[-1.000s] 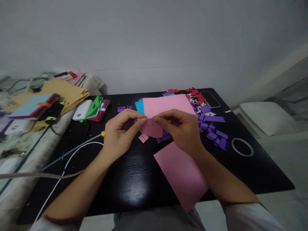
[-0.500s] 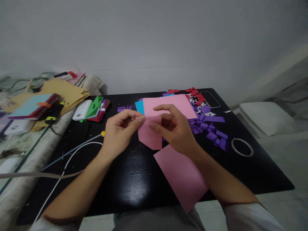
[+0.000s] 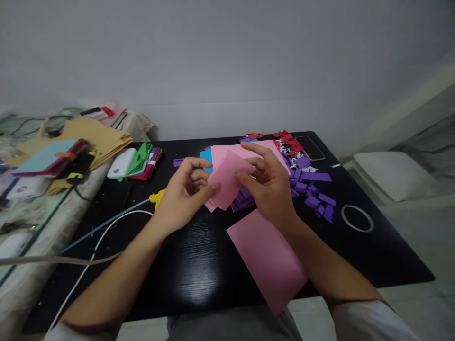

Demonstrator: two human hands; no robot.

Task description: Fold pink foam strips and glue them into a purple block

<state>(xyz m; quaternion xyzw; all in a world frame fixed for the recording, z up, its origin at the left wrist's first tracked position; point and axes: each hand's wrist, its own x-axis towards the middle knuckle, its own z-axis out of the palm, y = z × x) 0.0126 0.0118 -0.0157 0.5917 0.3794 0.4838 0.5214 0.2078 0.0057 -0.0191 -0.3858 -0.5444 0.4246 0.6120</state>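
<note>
A small folded piece of pink paper (image 3: 227, 182) is held above the middle of the table, tilted. My left hand (image 3: 188, 194) pinches its left edge between thumb and fingers. On the other side, my right hand (image 3: 268, 182) grips it with the thumb in front and its forefinger raised. Under my right wrist lies a larger pink sheet (image 3: 266, 260), near the table's front edge. Another pink sheet (image 3: 231, 150) rests behind my hands on a blue sheet (image 3: 205, 155). Folded purple paper pieces (image 3: 243, 199) show just below the held paper.
Purple pieces (image 3: 314, 196), red scraps (image 3: 289, 142) and a tape ring (image 3: 357, 218) lie on the black table (image 3: 199, 270) at right. A yellow glue gun (image 3: 156, 196) with a white cord (image 3: 117, 219) is by my left forearm. Bundled coloured paper (image 3: 144, 162) lies farther back.
The small pink paper has been turned and tilted, and a second layer shows at its lower left. My right hand has shifted slightly right. More of the yellow glue gun shows.
</note>
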